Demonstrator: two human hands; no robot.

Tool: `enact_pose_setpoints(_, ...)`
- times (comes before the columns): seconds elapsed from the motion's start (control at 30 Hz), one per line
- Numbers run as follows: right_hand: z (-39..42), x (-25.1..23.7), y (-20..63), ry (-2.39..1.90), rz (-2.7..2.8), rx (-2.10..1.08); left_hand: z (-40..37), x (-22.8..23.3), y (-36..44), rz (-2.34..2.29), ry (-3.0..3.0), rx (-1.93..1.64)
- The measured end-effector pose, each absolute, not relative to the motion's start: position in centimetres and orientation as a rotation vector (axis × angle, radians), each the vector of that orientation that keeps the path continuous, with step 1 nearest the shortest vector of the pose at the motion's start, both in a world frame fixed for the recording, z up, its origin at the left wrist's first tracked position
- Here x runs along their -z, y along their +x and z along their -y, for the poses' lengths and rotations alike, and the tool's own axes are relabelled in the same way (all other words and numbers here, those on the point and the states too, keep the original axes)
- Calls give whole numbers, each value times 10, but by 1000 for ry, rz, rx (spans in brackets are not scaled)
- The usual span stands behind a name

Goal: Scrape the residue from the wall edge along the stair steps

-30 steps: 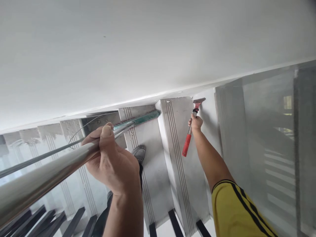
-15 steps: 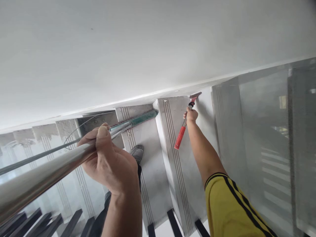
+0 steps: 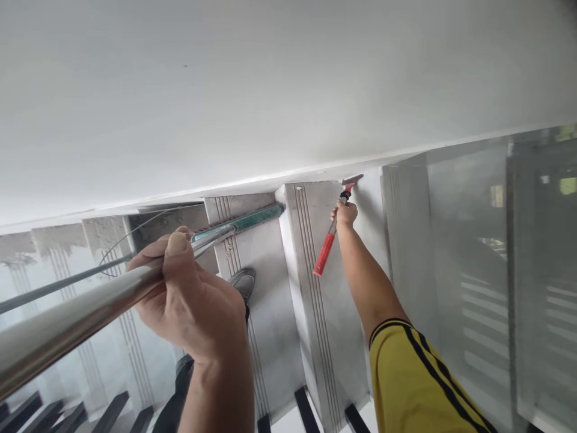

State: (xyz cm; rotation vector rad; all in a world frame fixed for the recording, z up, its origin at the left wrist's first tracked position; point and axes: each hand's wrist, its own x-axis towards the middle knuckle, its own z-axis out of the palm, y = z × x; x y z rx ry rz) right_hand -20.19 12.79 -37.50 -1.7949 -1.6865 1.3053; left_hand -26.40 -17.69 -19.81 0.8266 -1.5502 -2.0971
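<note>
Gripping a scraper (image 3: 336,222), the right hand (image 3: 345,213) is closed around the tool's shaft just below its head, right of centre in the frame. The red handle (image 3: 323,255) projects down and left from the fist; the flat blade (image 3: 352,179) points up and meets the junction between the white wall (image 3: 270,78) and the stair tread (image 3: 324,288) beneath it. The right arm runs from the lower right of the frame, with a yellow sleeve (image 3: 419,385) carrying black stripes.

The left hand (image 3: 189,294) is closed over a polished steel handrail (image 3: 67,325) at centre left, thumb on top. The rail extends to the lower left edge of the frame. A green-edged glass panel (image 3: 252,219) continues from the grip toward the centre.

Grey grooved treads descend below both hands. A grey shoe (image 3: 241,281) rests on one tread, just right of the left hand. Dark bars (image 3: 302,409) cross the lower edge. A translucent glass panel (image 3: 487,270) fills the right side.
</note>
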Motion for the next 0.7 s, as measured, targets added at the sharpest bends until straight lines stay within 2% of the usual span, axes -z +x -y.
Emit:
enact_pose_setpoints(0.2, -121, 367, -196, -1783, 1609, -1322, 176, 197, -264, 1659, 839, 2070)
enact_pose_setpoints(0.7, -123, 369, -197, -1781, 1622, -1301, 178, 196, -265, 1588, 845, 2103)
